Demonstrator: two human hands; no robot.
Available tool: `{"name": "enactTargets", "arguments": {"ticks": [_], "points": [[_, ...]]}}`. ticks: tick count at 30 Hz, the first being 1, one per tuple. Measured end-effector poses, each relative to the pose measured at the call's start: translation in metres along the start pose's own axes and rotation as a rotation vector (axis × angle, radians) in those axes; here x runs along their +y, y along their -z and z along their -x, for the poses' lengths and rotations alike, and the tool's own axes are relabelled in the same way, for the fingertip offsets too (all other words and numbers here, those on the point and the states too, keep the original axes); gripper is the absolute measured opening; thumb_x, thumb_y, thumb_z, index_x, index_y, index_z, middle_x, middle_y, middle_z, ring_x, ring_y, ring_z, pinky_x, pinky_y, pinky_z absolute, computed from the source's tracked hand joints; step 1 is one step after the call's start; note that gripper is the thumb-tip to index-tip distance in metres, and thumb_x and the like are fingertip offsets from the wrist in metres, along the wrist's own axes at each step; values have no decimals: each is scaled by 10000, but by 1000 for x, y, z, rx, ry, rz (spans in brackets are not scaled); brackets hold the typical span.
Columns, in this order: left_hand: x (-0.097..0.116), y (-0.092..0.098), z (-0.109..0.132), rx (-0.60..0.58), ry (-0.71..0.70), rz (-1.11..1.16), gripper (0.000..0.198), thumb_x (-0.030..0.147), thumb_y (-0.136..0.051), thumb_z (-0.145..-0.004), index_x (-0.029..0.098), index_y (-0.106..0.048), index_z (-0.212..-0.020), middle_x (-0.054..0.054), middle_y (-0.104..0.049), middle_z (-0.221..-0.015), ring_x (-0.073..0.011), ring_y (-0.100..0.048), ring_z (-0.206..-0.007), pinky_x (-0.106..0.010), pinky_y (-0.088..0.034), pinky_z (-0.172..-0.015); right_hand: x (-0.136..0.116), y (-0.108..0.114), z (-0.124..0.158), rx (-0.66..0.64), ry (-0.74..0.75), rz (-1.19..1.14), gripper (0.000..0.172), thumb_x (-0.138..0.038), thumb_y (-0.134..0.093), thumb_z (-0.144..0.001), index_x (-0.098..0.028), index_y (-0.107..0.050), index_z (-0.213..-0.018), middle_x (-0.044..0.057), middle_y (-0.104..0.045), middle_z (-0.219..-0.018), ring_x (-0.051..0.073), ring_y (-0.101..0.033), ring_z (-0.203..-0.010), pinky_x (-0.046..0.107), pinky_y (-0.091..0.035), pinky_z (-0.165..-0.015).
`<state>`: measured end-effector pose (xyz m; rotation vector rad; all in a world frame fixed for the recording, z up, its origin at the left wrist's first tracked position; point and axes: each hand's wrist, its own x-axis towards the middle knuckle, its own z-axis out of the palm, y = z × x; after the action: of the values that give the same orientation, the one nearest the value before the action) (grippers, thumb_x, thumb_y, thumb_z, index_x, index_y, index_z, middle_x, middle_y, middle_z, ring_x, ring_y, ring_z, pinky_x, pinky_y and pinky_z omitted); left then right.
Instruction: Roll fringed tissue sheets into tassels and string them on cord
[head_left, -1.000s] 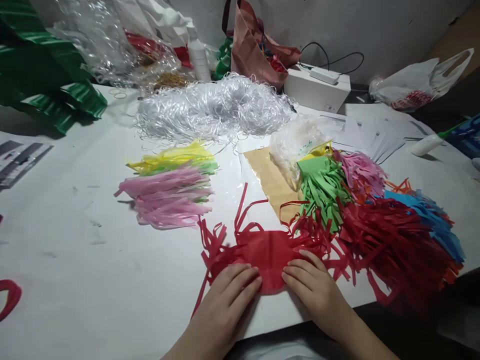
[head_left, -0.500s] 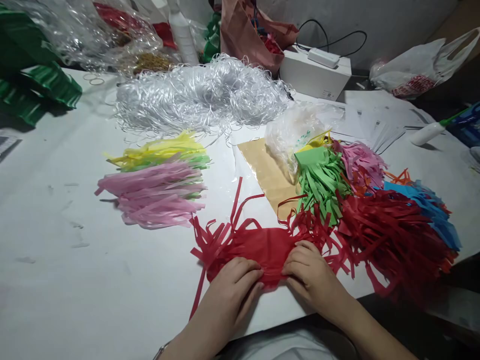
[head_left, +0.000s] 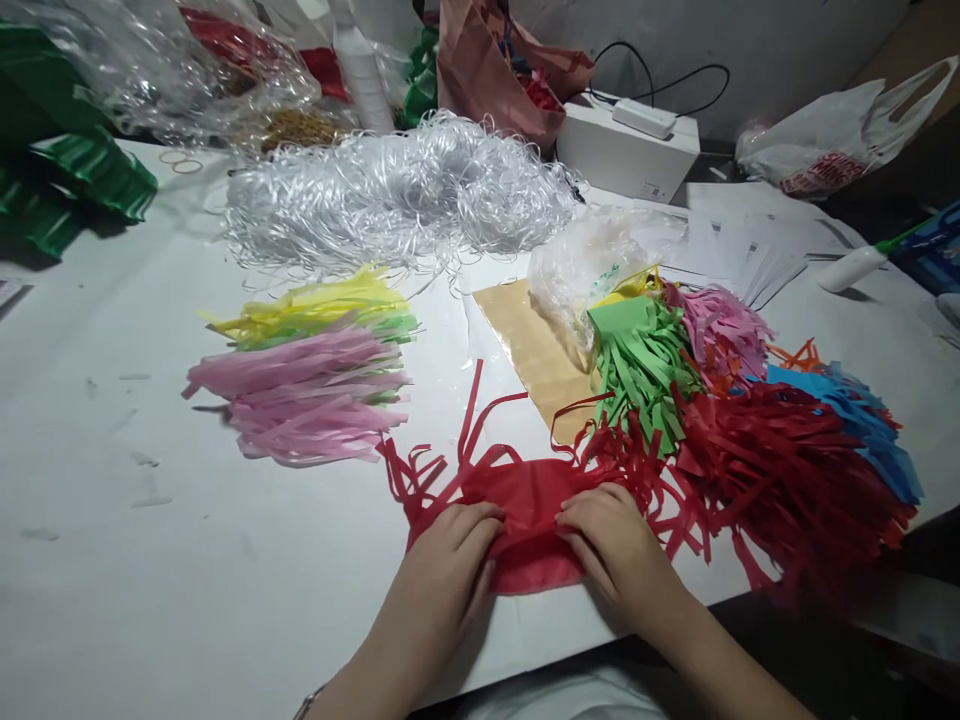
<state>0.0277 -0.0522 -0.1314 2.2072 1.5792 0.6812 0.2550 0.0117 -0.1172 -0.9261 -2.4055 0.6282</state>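
A red fringed tissue-paper sheet lies near the table's front edge, its middle uncut and its cut strips spreading at both sides. My left hand pinches the sheet left of its middle, and my right hand pinches it on the right. Between them a fold runs across the paper, with a smooth red flap on the near side. Both thumbs are mostly hidden. Just right of my right hand lies a heap of red fringed paper, partly touching the sheet's strips.
Pink fringe and yellow fringe lie to the left. Green fringe, pink and blue fringe lie on the right beside a brown sheet. Clear shiny strands are heaped at the back, near a white box.
Both hands have shifted slightly left along the red sheet. More of the smooth near flap now shows below the fold between them.
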Motion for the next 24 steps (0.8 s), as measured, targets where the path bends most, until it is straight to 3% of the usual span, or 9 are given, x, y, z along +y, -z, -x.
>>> {"name": "enactTargets", "arguments": {"ticks": [5,10,14,16,18,21,24], "points": [[-5,16,-22,-117,292,-17,264,243,-373,-989,216,-587,-837,-33,-678,-784,-201,-661,-646,-300,-504,-564,-4,-7,-16,86,-192,79,220,-184,-484,-1004,-194,-612,-826,11,-662,-749,174,-572,-704,324,-390,-756],[2,28,-46,-318,507,-89,261,228,-370,-983,211,-559,-804,-50,-687,-801,-219,-668,-688,-299,-441,-589,2,-13,-32,45,-259,225,218,-187,-533,-986,-191,-617,-785,13,-670,-729,185,-565,-678,325,-363,-740],[6,32,-58,-397,571,-129,260,218,-365,-994,218,-512,-779,-53,-684,-799,-221,-664,-702,-291,-394,-584,4,-14,-37,48,-296,381,197,-174,-576,-957,-177,-614,-764,27,-644,-711,204,-558,-684,353,-364,-733],[6,31,-61,-407,567,-150,256,224,-365,-996,223,-499,-777,-45,-678,-772,-228,-667,-694,-290,-367,-565,1,-11,-37,134,-250,438,144,-138,-547,-961,-149,-655,-866,79,-677,-829,242,-591,-811,395,-386,-816],[5,29,-63,-411,552,-163,253,222,-363,-997,225,-496,-782,-38,-676,-751,-238,-672,-692,-294,-347,-556,-3,-7,-33,178,-79,424,184,-92,-495,-966,-125,-674,-996,122,-694,-972,267,-594,-967,436,-388,-926],[4,27,-64,-406,529,-179,248,209,-356,-996,222,-507,-798,-40,-674,-738,-247,-676,-687,-303,-334,-555,-7,-5,-26,52,212,338,270,-55,-436,-959,-111,-685,-1049,116,-707,-1015,248,-586,-1008,421,-392,-996],[1,27,-62,-409,511,-174,213,178,-368,-975,216,-520,-831,-39,-668,-750,-240,-671,-688,-306,-362,-566,-6,-9,-21,-17,263,364,302,-15,-425,-915,-90,-701,-1012,114,-714,-982,246,-582,-945,412,-401,-998]]}}
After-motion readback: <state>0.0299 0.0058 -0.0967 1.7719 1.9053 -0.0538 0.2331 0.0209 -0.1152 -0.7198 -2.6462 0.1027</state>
